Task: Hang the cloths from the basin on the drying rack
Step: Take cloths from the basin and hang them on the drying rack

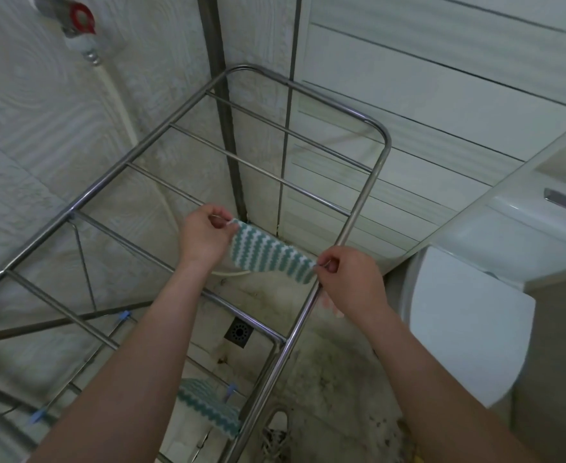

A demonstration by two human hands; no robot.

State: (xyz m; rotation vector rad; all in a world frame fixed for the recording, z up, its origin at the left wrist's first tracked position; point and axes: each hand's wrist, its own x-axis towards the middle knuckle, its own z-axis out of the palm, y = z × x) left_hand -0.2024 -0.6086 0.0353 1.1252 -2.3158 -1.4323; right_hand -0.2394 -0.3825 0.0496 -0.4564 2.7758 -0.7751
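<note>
A small green-and-white striped cloth (pixel 264 253) is stretched between my two hands above the steel drying rack (pixel 365 208). My left hand (pixel 203 233) pinches its upper left corner, and my right hand (pixel 350 279) pinches its lower right corner next to the rack's right side rail. The cloth hangs over the gap between two cross bars, near the right rail. A second striped cloth (pixel 208 404) hangs on a lower bar under my left forearm. No basin shows in this view.
A white toilet (pixel 468 329) stands close to the rack on the right. A floor drain (pixel 238 332) lies below the rack. A white hose (pixel 121 105) runs down the left wall from a red-handled tap (pixel 81 16). Blue clips (pixel 123 316) sit on lower bars.
</note>
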